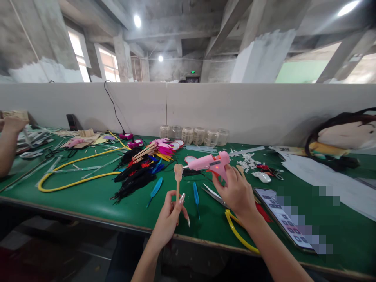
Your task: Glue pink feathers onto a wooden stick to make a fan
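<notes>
Pinched upright in my left hand is a wooden stick with a wider, shaped head at its top. My right hand grips a pink glue gun by its handle, a small orange light glowing on its side. The gun's nozzle points left and meets or nearly touches the stick's head; I cannot tell which. Two blue feathers lie on the green table, one feather left of the stick and the other feather right of it. Partly under my right hand are scissors.
Black and coloured feathers are heaped left of centre, near a yellow tube. Several clear jars line the white partition. A phone lies at right. Another person's hand shows at far left.
</notes>
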A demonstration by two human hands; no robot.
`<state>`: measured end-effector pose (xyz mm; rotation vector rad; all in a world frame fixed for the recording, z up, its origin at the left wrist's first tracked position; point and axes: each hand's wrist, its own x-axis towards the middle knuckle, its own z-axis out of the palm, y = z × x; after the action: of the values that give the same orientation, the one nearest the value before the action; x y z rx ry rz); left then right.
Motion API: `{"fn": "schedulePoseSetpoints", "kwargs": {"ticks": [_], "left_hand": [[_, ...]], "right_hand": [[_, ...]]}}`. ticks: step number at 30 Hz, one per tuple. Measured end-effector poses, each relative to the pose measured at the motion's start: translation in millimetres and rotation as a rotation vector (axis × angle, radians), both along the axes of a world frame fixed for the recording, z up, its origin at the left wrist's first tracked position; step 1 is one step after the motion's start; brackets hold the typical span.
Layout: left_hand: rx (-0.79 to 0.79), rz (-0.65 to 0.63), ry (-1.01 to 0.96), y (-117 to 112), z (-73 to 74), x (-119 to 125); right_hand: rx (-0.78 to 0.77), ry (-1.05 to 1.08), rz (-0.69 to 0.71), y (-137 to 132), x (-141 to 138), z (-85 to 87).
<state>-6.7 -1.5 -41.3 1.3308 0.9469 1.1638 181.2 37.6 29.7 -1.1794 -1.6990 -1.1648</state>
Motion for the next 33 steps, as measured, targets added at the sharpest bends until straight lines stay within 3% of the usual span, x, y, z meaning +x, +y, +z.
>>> {"fn": "schedulePoseSetpoints", "kwargs": {"ticks": [33], "left_hand": [[0.01,0.012,-0.01,0.9,-3.8,-0.6]], "right_hand": [[-0.017,-0.007,-0.014,-0.4,2.3,-1.9]]}}
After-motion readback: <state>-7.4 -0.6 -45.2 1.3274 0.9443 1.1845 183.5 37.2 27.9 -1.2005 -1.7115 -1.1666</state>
